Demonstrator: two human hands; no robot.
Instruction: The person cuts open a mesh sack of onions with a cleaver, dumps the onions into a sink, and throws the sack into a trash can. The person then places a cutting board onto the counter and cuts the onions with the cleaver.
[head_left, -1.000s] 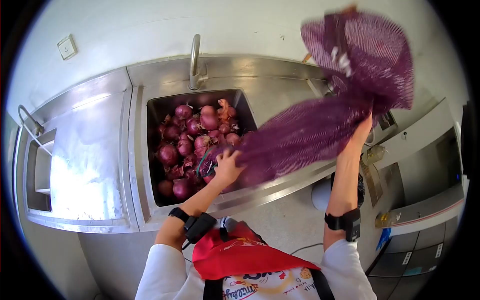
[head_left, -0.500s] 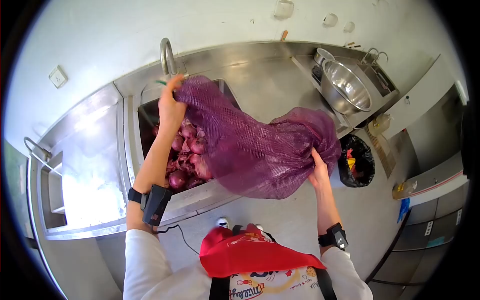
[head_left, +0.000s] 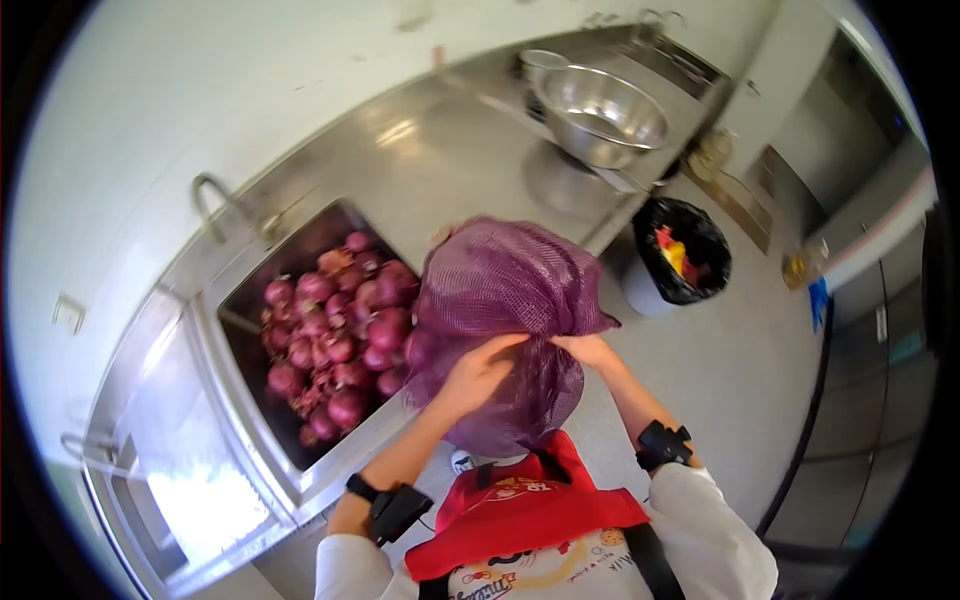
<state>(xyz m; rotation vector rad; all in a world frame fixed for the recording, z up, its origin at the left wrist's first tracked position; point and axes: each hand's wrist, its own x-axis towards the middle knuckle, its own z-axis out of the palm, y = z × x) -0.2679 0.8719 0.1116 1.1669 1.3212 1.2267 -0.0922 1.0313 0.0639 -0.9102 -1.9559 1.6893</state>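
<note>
A purple mesh bag (head_left: 500, 275) hangs bunched in front of me, at the right side of the sink. My left hand (head_left: 483, 368) is closed on a fold near the bag's middle. Close beside it, my right hand (head_left: 585, 350) grips the gathered mesh, its fingertips partly hidden in the folds. Loose red onions (head_left: 340, 345) fill much of the steel sink basin (head_left: 245, 365) to the left, some with peeling skins. The bag covers the basin's right edge.
A curved faucet (head_left: 215, 200) stands behind the basin. A large steel bowl (head_left: 600, 115) sits on the far counter (head_left: 400, 160). On the floor to the right is a bin with a black liner (head_left: 685, 250). Grey cabinets (head_left: 870, 400) line the far right.
My left hand has moved from the bag's far left end to beside my right hand. The stretched bag is now bunched up, exposing more onions. My view has shifted right.
</note>
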